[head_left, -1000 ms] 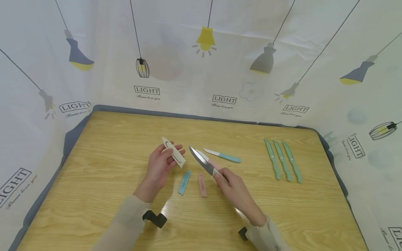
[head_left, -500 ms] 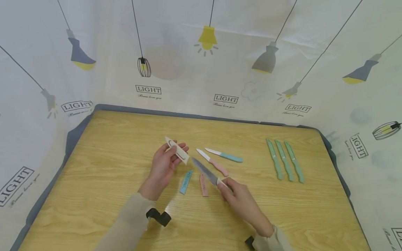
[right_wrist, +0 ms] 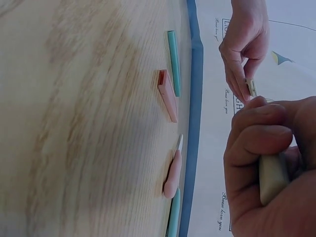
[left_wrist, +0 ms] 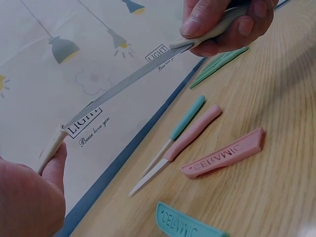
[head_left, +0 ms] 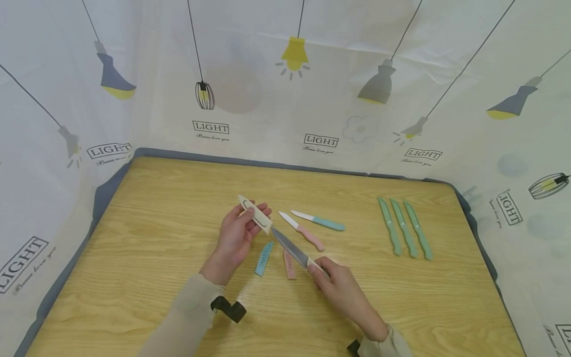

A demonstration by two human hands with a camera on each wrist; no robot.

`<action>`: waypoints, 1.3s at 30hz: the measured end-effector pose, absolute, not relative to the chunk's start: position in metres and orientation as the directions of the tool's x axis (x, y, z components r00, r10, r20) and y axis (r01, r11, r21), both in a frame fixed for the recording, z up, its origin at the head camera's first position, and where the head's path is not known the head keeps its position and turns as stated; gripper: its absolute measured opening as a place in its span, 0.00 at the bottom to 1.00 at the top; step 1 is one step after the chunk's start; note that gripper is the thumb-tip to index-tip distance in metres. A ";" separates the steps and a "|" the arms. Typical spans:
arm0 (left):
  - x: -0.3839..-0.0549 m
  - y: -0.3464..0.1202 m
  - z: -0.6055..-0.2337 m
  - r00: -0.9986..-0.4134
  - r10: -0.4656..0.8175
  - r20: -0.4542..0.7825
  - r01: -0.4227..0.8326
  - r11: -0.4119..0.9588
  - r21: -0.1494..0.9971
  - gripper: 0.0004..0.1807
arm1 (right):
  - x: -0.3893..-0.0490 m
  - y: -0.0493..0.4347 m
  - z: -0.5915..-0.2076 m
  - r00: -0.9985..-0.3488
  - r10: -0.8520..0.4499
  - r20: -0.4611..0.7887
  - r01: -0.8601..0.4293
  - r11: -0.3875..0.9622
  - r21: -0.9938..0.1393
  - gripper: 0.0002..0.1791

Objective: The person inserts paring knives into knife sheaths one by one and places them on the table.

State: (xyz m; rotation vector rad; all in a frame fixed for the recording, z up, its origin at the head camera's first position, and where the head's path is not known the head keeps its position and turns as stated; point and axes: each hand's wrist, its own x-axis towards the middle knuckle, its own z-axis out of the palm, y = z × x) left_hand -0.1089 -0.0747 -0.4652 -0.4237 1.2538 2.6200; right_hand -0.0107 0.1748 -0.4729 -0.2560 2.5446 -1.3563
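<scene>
My left hand [head_left: 234, 235] pinches a cream knife sheath [head_left: 255, 214] between thumb and fingers, with its mouth facing right. Curled round the cream handle of a knife [head_left: 290, 246] is my right hand [head_left: 345, 290]. The blade points up and left, its tip at the sheath's mouth; whether the tip is inside I cannot tell. In the left wrist view the blade [left_wrist: 123, 86] spans between the hands, above the table. Below it lie a pink sheath [head_left: 289, 264], partly covered by the blade, and a blue sheath [head_left: 264, 259].
Behind the hands lie a pink-handled knife [head_left: 302, 231] and a blue-handled knife [head_left: 318, 220] on the wooden table [head_left: 156, 213]. Three green knives [head_left: 403, 228] lie side by side at the right. A printed curtain [head_left: 267, 99] surrounds the table's back and sides.
The knife has moved from over the pink-handled knife toward the sheath, its tip now at the sheath's mouth. My left hand has shifted slightly right with the sheath.
</scene>
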 end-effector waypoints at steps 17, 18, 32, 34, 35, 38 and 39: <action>-0.107 -0.073 -0.460 -0.940 0.107 -0.324 -0.325 -0.571 0.754 0.20 | -0.015 0.176 -0.470 -0.946 -0.295 -0.137 -0.048 0.542 -0.839 0.19; -0.106 -0.073 -0.460 -0.941 0.110 -0.321 -0.324 -0.567 0.757 0.21 | -0.015 0.175 -0.469 -0.947 -0.291 -0.140 -0.042 0.543 -0.839 0.19; -0.105 -0.068 -0.461 -0.948 0.132 -0.289 -0.315 -0.520 0.794 0.23 | -0.017 0.170 -0.463 -0.947 -0.272 -0.169 -0.003 0.535 -0.845 0.19; -0.105 -0.068 -0.462 -0.948 0.132 -0.290 -0.315 -0.516 0.797 0.24 | -0.018 0.168 -0.462 -0.945 -0.277 -0.174 0.001 0.531 -0.847 0.19; -0.104 -0.068 -0.463 -0.948 0.131 -0.289 -0.315 -0.515 0.798 0.24 | -0.018 0.168 -0.462 -0.945 -0.276 -0.176 0.003 0.530 -0.848 0.19; -0.104 -0.067 -0.463 -0.949 0.131 -0.288 -0.314 -0.512 0.799 0.23 | -0.019 0.166 -0.461 -0.944 -0.284 -0.166 -0.007 0.523 -0.852 0.19; -0.103 -0.067 -0.462 -0.948 0.131 -0.289 -0.314 -0.511 0.800 0.22 | -0.019 0.165 -0.461 -0.944 -0.289 -0.160 -0.013 0.517 -0.856 0.19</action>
